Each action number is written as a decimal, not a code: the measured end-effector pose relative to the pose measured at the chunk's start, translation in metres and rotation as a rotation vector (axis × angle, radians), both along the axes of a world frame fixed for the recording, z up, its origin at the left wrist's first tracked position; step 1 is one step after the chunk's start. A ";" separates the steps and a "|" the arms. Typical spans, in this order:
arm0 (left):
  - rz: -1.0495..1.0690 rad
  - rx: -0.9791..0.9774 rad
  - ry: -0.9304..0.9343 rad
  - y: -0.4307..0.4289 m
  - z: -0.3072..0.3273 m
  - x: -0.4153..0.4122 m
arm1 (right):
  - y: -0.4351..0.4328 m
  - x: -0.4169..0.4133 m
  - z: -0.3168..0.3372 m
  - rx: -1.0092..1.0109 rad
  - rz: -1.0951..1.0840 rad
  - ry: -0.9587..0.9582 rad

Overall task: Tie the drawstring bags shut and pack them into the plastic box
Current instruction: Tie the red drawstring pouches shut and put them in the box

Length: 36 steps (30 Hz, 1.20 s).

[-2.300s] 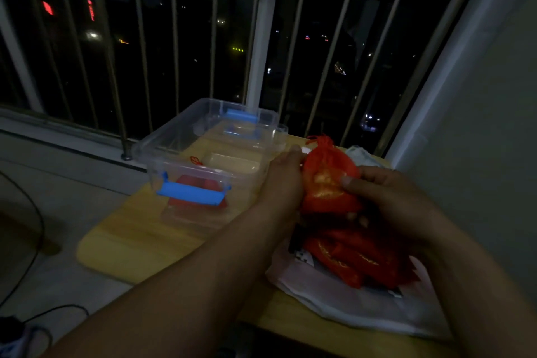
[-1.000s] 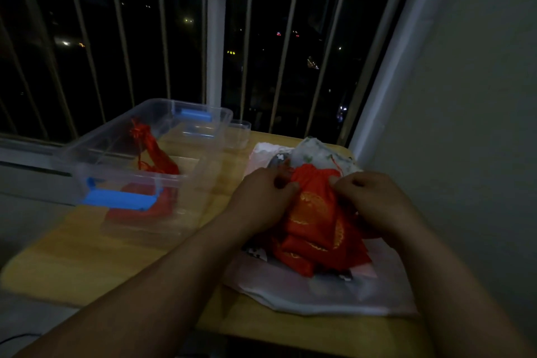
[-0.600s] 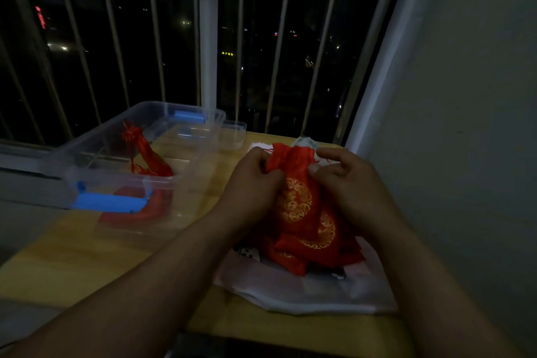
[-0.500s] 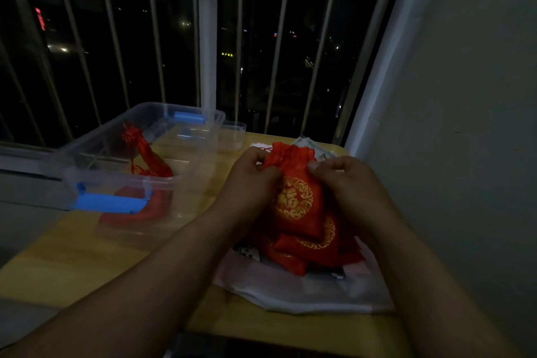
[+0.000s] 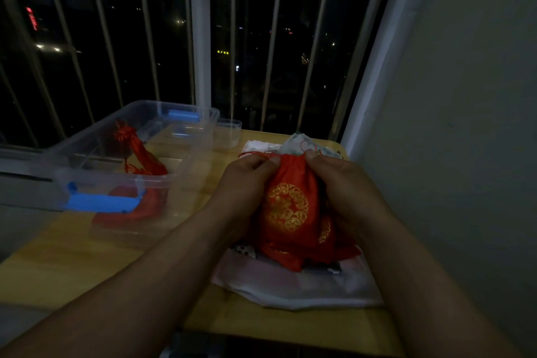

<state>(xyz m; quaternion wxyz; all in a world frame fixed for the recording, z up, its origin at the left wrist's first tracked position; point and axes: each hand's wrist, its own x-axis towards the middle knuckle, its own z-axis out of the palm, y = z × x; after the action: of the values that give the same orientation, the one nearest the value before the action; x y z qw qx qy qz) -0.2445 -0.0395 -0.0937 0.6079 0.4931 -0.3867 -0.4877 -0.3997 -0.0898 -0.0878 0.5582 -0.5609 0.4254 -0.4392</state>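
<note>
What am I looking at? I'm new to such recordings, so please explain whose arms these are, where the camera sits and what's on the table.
No machine here: these are a person's own arms, filmed by one camera worn on their head, looking down. The left hand and right hand pinch the mouth of a red drawstring bag with a gold emblem. Beneath it, more red bags lie on a white cloth on the wooden table. Left of them, a clear plastic box holds another bag.

Upright red bag point(image 5: 286, 206), clear box point(image 5: 157, 179) alongside
</note>
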 end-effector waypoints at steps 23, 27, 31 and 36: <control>0.042 0.084 0.480 -0.004 -0.006 0.001 | 0.003 -0.008 0.012 0.352 -0.100 -0.498; -0.002 0.066 0.573 -0.006 -0.005 0.004 | 0.004 -0.009 0.012 0.392 -0.092 -0.573; -0.007 0.044 0.603 -0.006 -0.002 0.005 | 0.005 -0.006 0.013 0.383 -0.085 -0.612; -0.029 0.030 0.634 -0.005 -0.006 0.003 | 0.004 -0.004 0.016 0.378 -0.065 -0.617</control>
<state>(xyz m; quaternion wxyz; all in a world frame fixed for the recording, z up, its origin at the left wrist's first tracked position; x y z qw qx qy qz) -0.2417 -0.0444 -0.0995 0.6836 0.3197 -0.1778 -0.6315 -0.4036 -0.0857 -0.0721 0.7398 -0.2750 0.3285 -0.5188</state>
